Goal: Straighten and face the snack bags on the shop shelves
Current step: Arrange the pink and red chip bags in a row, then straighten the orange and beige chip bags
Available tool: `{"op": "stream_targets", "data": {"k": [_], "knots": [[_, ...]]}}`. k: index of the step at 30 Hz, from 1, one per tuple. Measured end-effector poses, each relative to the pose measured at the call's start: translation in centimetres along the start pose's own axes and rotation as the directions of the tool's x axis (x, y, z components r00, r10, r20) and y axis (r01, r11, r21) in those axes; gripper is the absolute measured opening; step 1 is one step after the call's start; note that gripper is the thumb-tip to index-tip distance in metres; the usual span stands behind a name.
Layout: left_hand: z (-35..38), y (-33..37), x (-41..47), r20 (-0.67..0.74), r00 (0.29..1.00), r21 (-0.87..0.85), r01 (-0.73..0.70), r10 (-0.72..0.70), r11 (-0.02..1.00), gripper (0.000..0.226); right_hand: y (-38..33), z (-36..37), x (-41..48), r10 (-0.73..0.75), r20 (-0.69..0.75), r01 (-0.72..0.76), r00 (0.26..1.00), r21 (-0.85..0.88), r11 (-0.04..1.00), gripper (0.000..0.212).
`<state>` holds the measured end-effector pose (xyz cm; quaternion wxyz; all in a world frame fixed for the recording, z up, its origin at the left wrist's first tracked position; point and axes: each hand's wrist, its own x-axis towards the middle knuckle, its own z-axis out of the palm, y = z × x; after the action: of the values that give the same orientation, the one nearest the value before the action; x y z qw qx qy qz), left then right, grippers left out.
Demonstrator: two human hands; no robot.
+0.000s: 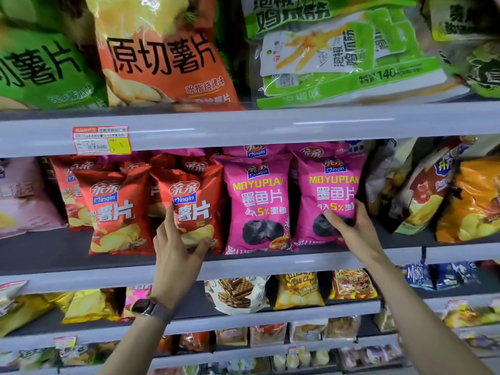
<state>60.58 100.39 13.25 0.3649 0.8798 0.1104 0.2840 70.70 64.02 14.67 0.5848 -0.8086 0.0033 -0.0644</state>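
Left hand [176, 247] curls fingers [201, 246] round a red chip bag [197, 190]; right hand [349, 228] grips a pink bag [332, 185] on the same shelf [270, 263]

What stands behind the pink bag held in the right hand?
Behind the front pink bag, gripped by the right hand, another pink bag shows only its top strip. Its lower part and anything further back are covered.

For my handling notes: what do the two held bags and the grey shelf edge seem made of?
The red bag and pink bag: likely thin plastic film, glossy; creases and bright glints show. The shelf edge: smooth grey, soft light streaks; painted metal or plastic, I cannot tell which.
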Motion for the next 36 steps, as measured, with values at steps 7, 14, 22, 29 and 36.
{"op": "stream_targets", "data": {"k": [7,14,22,29,36], "knots": [[-2.7,0.0,-2.1,0.113,0.993,-0.024,0.025,-0.022,0.999,0.090,-0.5,0.4,-1.6,-0.014,-0.119,-0.025,0.993,-0.318,0.948,0.070],[-4.2,0.9,-5.7,0.273,0.961,0.062,0.016,-0.032,0.998,0.038,-1.4,1.2,-6.9,-0.003,-0.123,-0.064,0.992,-0.531,0.845,0.073],[0.9,3.1,-9.4,0.676,0.737,0.185,-0.185,0.012,0.965,0.037,-0.9,2.8,-14.7,0.003,-0.048,-0.040,0.999,-0.791,0.611,0.046],[6.7,8.5,-12.0,0.808,0.583,0.100,-0.276,0.084,0.956,0.036,1.0,-0.5,-18.3,0.137,-0.049,-0.121,0.989,-0.797,0.592,0.035],[13.8,15.7,-16.0,0.828,0.541,0.078,-0.377,0.151,0.923,0.035,4.0,-7.1,-19.9,0.195,-0.210,-0.286,0.958,-0.706,0.648,0.029]]}}
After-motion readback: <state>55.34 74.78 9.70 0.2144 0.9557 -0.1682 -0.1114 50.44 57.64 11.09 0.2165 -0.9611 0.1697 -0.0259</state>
